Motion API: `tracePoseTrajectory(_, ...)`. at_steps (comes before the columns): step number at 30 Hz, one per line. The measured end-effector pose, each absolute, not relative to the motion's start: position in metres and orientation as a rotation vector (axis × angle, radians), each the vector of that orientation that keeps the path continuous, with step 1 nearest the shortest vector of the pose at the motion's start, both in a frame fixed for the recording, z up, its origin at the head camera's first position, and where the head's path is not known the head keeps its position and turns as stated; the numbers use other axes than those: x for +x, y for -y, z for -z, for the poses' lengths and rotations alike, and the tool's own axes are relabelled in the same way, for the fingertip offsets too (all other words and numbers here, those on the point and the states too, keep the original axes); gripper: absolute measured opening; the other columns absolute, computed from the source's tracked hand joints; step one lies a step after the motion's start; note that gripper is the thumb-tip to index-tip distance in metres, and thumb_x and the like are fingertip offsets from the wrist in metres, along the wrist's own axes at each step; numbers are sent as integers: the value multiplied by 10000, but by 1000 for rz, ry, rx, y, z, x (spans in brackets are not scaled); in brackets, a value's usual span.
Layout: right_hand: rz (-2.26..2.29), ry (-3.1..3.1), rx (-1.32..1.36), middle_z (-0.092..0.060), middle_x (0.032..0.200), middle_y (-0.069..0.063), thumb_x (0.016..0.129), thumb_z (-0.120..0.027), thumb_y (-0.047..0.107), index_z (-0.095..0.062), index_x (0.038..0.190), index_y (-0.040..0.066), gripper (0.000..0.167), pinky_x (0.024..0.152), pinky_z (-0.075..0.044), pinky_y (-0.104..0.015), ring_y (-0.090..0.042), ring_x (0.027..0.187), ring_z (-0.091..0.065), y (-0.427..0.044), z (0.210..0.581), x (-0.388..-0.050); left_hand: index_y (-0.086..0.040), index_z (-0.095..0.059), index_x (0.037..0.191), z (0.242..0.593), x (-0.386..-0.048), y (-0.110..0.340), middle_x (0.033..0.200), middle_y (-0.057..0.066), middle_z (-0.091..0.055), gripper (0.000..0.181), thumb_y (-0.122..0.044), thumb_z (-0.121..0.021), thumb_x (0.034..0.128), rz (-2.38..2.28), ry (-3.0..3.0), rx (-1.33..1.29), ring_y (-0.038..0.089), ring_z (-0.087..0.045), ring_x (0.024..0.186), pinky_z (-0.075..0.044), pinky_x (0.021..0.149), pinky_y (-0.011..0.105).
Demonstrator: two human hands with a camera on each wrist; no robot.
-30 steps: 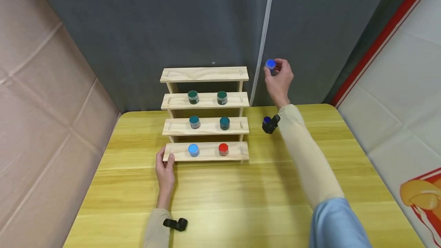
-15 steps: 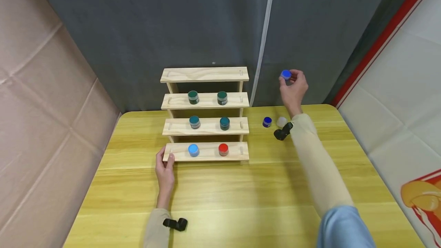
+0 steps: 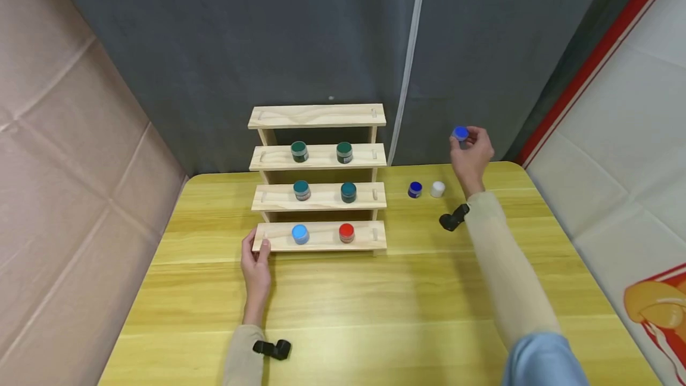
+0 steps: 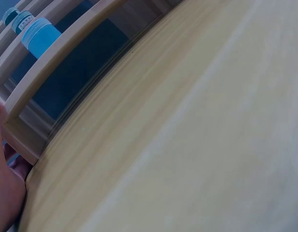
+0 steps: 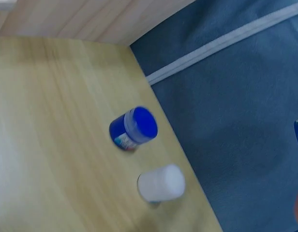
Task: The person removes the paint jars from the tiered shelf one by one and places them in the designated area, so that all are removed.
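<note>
My right hand [image 3: 473,156] pinches a small blue-lidded paint jar [image 3: 460,133] in the air above the table's back right. Below and left of it, a dark blue paint jar [image 3: 415,189] and a white jar [image 3: 437,189] stand upright on the table; the right wrist view shows both closely. My left hand [image 3: 256,264] grips the left end of the lowest step of a wooden tiered rack [image 3: 321,196]. On that step stand a light blue jar [image 3: 301,234] and a red jar [image 3: 346,232]. Teal jars [image 3: 349,192] and dark green jars [image 3: 345,152] stand on the two middle steps.
The rack's top step [image 3: 317,116] bears no jars. Behind the wooden table [image 3: 332,314] hangs a dark grey curtain [image 3: 230,46] with a pale strip. A pinkish wall covering [image 3: 75,153] is at left, a white panel [image 3: 616,153] with red trim at right.
My right hand has moved right and down in the head view, carrying the blue-lidded paint jar. The white jar, hidden at first, has come into sight. My left hand stays on the rack.
</note>
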State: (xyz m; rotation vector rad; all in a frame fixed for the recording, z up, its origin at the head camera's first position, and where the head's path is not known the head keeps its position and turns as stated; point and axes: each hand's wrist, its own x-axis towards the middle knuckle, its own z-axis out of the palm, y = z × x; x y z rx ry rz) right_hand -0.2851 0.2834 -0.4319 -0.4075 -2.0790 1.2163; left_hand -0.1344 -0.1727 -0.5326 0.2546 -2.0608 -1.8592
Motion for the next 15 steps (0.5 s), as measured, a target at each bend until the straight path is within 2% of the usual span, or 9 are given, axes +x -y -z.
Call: tracePoseTrajectory(15, -1225, 2145, -503, -623, 1280, -212, 942, -698, 153, -566, 1305, -35, 429, 1069, -485, -379, -305, 1155, -600, -307, 470, -266, 60, -461, 1453, 534, -135, 173, 1481, 247, -507, 449, -48, -539, 1024, 1843, 2080, 280, 88, -487, 756, -427, 686, 174)
